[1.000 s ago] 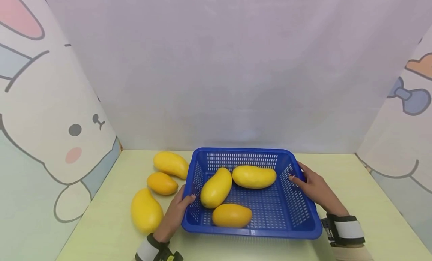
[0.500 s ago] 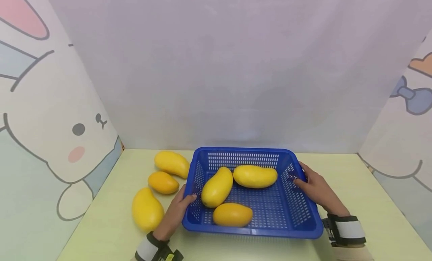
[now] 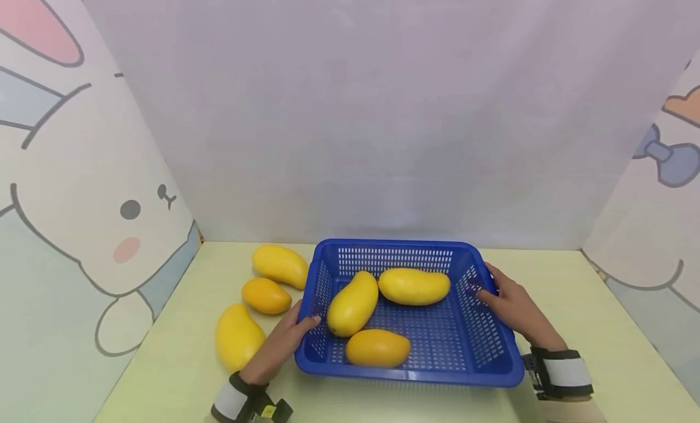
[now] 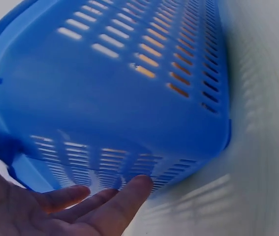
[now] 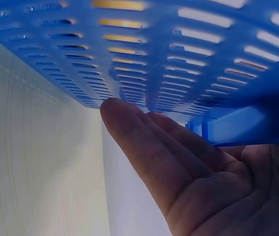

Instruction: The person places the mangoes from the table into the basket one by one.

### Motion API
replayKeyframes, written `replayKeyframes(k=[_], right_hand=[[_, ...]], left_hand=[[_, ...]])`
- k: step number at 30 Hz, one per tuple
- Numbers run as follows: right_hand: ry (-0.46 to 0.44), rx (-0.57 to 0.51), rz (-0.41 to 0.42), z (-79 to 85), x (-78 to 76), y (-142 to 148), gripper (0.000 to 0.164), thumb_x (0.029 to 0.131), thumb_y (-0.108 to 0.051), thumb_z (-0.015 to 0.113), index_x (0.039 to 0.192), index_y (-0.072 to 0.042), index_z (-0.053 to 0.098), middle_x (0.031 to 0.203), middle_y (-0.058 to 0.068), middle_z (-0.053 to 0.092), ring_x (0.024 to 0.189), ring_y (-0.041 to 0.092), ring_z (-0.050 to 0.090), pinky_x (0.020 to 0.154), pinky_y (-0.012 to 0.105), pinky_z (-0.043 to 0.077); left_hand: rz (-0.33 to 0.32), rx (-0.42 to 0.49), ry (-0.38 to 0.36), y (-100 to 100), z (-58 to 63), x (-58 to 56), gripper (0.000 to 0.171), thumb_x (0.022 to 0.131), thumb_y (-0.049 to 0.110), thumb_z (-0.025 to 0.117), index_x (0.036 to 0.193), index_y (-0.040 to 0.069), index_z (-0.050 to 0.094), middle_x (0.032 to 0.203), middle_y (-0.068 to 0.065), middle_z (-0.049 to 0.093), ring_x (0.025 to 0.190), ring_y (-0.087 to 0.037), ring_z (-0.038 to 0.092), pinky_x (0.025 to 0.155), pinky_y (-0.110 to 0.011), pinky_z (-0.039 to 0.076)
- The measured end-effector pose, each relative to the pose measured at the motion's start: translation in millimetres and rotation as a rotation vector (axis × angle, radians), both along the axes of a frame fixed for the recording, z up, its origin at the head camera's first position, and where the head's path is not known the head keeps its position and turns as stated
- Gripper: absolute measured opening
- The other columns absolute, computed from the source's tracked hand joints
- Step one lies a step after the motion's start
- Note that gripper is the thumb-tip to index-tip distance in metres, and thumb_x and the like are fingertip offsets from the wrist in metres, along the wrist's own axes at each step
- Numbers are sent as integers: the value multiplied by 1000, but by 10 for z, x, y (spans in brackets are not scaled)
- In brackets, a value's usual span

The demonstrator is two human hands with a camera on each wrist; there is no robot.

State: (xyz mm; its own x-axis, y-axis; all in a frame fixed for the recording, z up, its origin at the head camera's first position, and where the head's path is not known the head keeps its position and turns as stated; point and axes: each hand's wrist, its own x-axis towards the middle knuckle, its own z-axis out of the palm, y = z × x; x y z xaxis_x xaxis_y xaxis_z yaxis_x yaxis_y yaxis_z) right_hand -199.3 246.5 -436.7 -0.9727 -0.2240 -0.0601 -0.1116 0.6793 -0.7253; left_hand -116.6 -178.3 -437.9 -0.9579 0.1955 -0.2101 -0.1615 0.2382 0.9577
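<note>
A blue plastic basket (image 3: 407, 377) with slotted walls stands at the middle of the table. Inside lie two yellow mangoes, one slanted (image 3: 352, 304) at the left, one mango (image 3: 414, 287) crosswise at the back, and an orange-yellow mango (image 3: 378, 348) at the front. My left hand (image 3: 281, 344) grips the left side, thumb over the rim; its fingers (image 4: 122, 204) lie along the outer wall in the left wrist view. On the right side my right hand (image 3: 511, 301) holds the rim likewise, fingers (image 5: 139, 142) under its outside. Whether the basket's base touches the table is unclear.
Left of the basket, three more mangoes lie on the pale yellow table (image 3: 164, 374): a yellow mango (image 3: 280, 265) at the back, a smaller orange mango (image 3: 266, 295), and a yellow mango (image 3: 237, 338) beside my left forearm. A plain wall (image 3: 383, 137) closes the back; printed panels flank both sides.
The left wrist has swung slightly outward to the left while its grip on the basket stays. The head view has shifted a little; basket and mangoes keep their places.
</note>
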Motion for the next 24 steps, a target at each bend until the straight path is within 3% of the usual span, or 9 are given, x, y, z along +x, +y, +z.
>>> replayKeyframes(k=[4,9,14,18,24], right_hand=[[-11,-4,1,0,3,-6,69,95,-25,48,148,-5,10,124,32,46,83,25,59,66,42,54],[-8,-7,2,5,7,1,69,94,-26,49,148,-5,10,124,32,46,83,26,60,66,43,54],[-1,-14,4,-11,5,15,69,94,-26,49,148,-4,11,123,32,47,82,25,60,65,42,54],[-8,-4,2,-21,6,11,69,95,-27,49,148,-5,10,124,32,46,84,26,60,66,44,54],[-1,-9,5,-18,1,7,69,95,-26,49,148,-4,10,125,33,46,85,27,60,66,44,54]], left_hand=[[-3,-10,-1,-48,22,-2,54,97,35,44,144,13,28,137,-13,43,115,-27,48,98,-49,36],[29,-83,79,-129,77,-13,47,97,37,45,138,14,38,134,-10,46,113,-24,51,91,-41,45],[60,-255,222,-184,90,-18,41,96,36,48,133,19,45,133,-1,49,114,-20,51,92,-40,44],[47,-340,286,-183,109,-7,43,96,34,50,135,17,44,133,0,49,115,-21,50,91,-39,45],[87,-683,360,-183,188,53,54,92,50,49,137,19,44,133,-1,50,112,-22,53,90,-44,44]])
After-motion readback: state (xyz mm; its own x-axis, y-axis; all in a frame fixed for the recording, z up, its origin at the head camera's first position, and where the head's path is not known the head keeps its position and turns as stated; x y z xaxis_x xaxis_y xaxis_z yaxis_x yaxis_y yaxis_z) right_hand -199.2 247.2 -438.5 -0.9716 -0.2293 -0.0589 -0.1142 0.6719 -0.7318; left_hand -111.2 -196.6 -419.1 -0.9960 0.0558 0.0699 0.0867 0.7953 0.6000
